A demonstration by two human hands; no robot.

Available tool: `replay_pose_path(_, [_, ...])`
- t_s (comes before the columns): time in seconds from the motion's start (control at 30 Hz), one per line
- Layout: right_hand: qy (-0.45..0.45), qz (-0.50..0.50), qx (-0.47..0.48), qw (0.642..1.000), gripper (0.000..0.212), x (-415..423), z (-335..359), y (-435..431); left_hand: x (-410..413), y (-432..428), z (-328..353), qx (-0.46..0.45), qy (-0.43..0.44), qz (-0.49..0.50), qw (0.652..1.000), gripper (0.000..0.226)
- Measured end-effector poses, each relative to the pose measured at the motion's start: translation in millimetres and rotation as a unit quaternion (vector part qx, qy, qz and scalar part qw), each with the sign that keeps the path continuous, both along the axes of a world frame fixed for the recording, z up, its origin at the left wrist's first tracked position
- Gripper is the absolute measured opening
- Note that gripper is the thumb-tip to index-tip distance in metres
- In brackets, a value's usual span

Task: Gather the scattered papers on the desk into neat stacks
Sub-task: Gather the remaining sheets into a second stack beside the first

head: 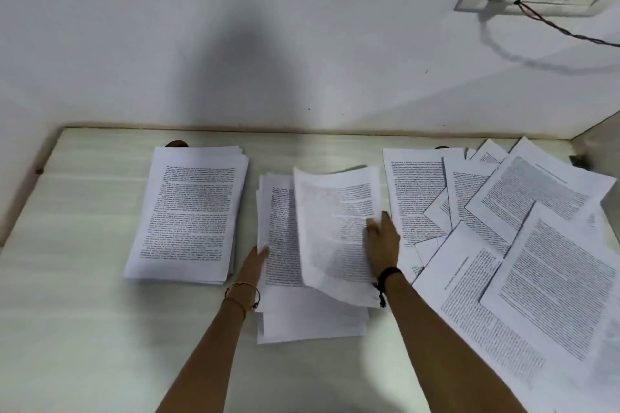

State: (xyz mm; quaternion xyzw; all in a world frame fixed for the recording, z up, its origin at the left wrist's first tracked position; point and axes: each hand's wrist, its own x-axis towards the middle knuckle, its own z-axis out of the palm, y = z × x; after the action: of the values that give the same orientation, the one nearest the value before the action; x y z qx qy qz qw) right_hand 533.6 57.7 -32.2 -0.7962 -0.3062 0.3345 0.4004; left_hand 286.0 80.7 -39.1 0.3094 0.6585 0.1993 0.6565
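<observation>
While your right hand point(382, 241) pinches a sheet point(335, 228) to square it | left hand point(256, 261) steadies pile point(285, 245) edge, grip unclear.

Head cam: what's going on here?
A person is sorting printed papers on a desk. The right hand pinches a sheet, lifted over the middle pile; the left hand holds that pile's left edge. A neat stack sits to the left, and scattered sheets lie overlapping on the right, not yet gathered.
</observation>
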Motion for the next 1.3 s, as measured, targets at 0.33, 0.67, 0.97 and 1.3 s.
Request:
replay_pose_path(0.33, [-0.138,0.172,-0.076,0.972,0.055,-32,-15,-1,11,4,-8,0.035,0.125,-0.058,0.99,0.053])
replay_pose_path(0.67, [-0.012,0.103,0.0,0.995,0.044,-20,-7,-10,11,11,-14,0.064,0.16,-0.047,0.984,0.058])
replay_pose_path(0.97, [0.305,-0.208,-0.027,0.929,0.052,-19,-6,-32,83,4,-1,0.081,-0.083,0.192,0.975,0.057])
replay_pose_path(1.3, [0.271,-0.046,-0.045,0.961,0.046,63,2,-58,3,66,-12,0.033,0.047,0.141,0.988,0.06])
